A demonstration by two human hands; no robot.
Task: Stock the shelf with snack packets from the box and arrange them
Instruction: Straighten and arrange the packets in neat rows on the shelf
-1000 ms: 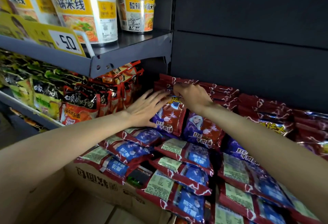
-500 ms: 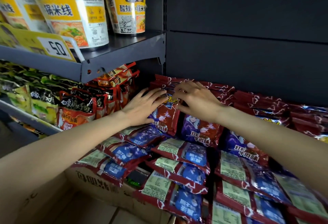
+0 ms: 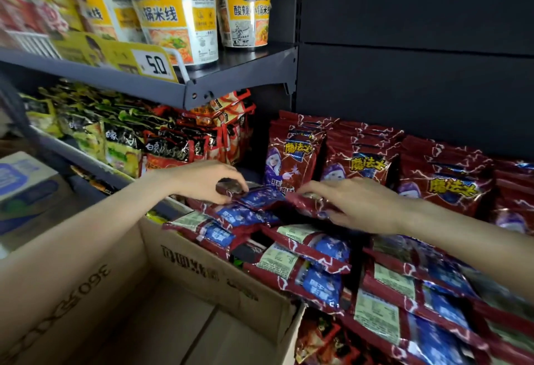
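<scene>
Shelf [image 3: 239, 74]: dark metal, its left end blurred.
Left hand [image 3: 202, 181]: pinches a flat packet [image 3: 260, 195].
Right hand [image 3: 358, 204]: grips another packet [image 3: 310, 205], mostly hidden.
Box [image 3: 185, 272]: cut off below.

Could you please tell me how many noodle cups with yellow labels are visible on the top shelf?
3. One noodle cup on the left, blurred; one in the middle, at the front; one on the right, further back. More may be hidden behind them.
</scene>
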